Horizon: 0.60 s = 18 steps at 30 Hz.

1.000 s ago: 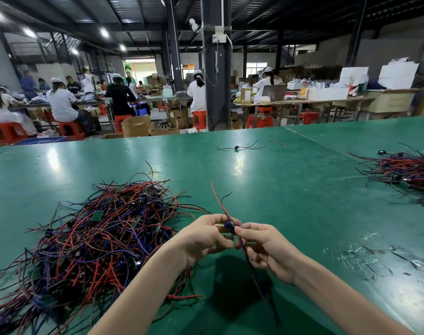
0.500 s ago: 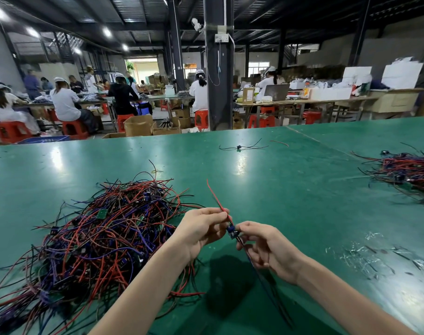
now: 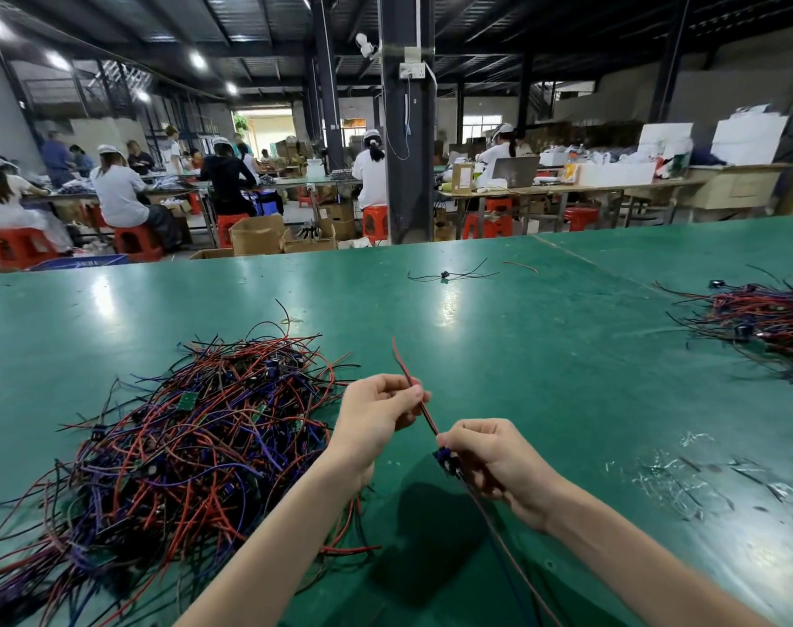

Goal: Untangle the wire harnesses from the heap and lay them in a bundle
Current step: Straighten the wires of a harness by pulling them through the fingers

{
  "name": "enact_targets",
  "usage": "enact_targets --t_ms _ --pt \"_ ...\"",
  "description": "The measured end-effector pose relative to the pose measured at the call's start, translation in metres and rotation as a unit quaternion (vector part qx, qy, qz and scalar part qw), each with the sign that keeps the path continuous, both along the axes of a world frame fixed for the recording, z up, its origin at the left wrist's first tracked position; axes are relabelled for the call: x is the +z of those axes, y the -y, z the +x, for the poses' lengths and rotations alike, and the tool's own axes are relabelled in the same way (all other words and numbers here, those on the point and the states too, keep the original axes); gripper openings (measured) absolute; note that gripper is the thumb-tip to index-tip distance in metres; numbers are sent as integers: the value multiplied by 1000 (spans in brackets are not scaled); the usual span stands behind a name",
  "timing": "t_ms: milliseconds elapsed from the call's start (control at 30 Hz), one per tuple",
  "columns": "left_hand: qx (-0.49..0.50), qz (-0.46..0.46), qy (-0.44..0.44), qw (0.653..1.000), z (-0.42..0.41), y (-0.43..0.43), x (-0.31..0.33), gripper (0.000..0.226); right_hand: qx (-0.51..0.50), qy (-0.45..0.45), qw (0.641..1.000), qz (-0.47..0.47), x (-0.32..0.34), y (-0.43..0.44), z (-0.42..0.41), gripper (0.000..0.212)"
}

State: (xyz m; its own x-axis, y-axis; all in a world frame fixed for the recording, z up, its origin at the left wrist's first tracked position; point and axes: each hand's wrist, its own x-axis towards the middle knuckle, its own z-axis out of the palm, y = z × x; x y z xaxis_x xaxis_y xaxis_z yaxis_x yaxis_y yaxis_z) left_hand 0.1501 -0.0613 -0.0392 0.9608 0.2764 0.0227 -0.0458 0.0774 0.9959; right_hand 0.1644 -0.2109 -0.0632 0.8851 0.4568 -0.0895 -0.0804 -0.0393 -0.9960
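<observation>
One harness [image 3: 424, 411] seemingly free of heap [image 3: 195, 445]: left hand [image 3: 379, 411] pinches red-black lead, right hand [image 3: 492, 466] grips blue connector [image 3: 444, 459]. Draw lead straight, then lay beside bundle [image 3: 765, 319], ends aligned.

Bright ceiling lamps [image 3: 198, 61] glare on table [image 3: 449, 305]; edges warped.

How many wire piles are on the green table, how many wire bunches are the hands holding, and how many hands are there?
Piles of red, purple and black wires: 2 (tangled heap, right-edge pile)
Red-and-black wire harness held: 1
Hands pinching it: 2 (left hand, right hand)
Total: 5
</observation>
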Motion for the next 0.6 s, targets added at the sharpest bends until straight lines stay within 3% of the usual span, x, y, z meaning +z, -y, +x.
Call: enact_targets --t_ms 233,333,467,533,600 --pt "102 6 60 993 6 -20 3 10 30 6 999 -12 -1 -7 -9 42" --pt "155 101 88 979 8 -30 2 11 49 23 999 -6 1 -8 -12 43" --pt "199 296 141 924 4 -35 0 5 58 30 998 1 1 -9 -14 43" --pt "206 322 160 910 2 -33 1 6 62 26 998 1 1 -8 -15 42" --pt "199 285 145 926 4 -34 4 10 65 23 998 -3 1 -6 -15 43"
